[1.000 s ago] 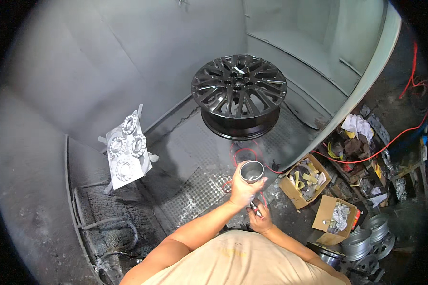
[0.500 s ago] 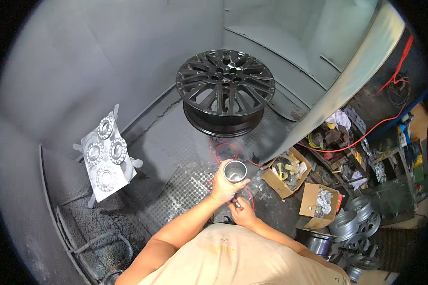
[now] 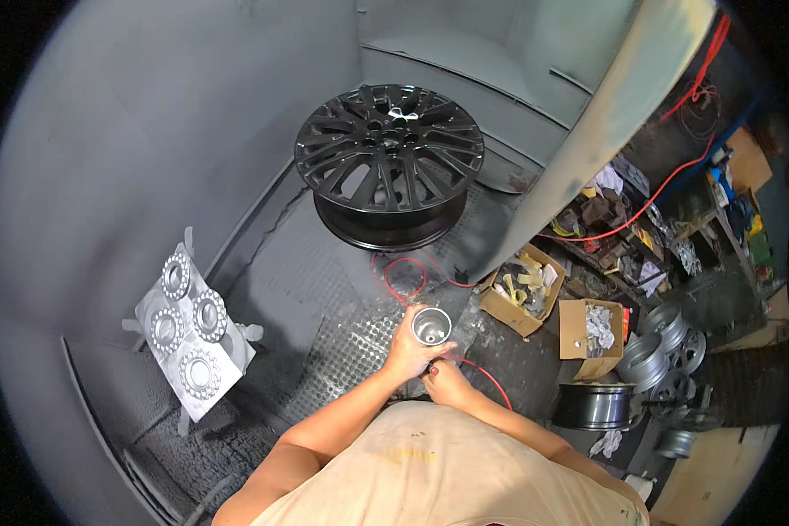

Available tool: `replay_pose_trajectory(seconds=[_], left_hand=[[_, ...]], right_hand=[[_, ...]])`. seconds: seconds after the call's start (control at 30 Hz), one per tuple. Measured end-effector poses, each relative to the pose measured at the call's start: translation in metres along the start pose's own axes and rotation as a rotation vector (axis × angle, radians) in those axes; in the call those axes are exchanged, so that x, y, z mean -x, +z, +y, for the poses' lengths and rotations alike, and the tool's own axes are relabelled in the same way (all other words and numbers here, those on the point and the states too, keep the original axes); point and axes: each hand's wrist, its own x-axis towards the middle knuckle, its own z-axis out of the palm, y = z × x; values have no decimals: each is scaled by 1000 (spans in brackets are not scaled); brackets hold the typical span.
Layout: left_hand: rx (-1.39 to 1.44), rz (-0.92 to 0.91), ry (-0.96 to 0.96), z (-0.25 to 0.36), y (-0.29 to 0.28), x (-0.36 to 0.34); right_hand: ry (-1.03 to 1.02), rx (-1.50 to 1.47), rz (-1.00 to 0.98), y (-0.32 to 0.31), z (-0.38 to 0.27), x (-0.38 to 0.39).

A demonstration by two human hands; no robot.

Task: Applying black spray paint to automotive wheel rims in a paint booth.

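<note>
1. Since the earlier frame the view has swung to the right, so the wheel and the panel sit farther left in it; the hands remain together at the cup.
2. Far left, well apart from the hands, a tilted white panel bears four silver ring-shaped parts.
3. The black multi-spoke alloy wheel lies ahead of both hands and slightly left, spoked face up, its axle axis running roughly upright. A clear gap of floor shows between it and the hands; what supports it is hidden.
4. The left hand is wrapped around the left side of an open metal cup, whose long axis is near upright, mouth toward the camera. This hand is the nearer one to the wheel.
5. The right hand is just below and right of the left, closer to the body. Its fingers are curled; a bit of red shows at them, but I cannot tell what they grip.
6. A red hose curves away to the right beside that hand.
7. Farther right stand two open cartons, then silver wheel rims.
</note>
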Motion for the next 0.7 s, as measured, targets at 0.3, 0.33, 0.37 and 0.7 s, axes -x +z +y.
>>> replay_pose_trajectory(seconds=[0.3,0.33,0.37,0.7], left_hand=[[-113,-77,-8,-17,0,4],[-116,-88,-12,-18,3,4],[-134,-72,-29,-19,6,4],[-241,-75,70,2,44,-50]], right_hand=[[-55,57,41,22,21,0],[9,71,6,22,23,1],[-28,7,65,22,26,2],[-8,104,68,-37,44,-13]])
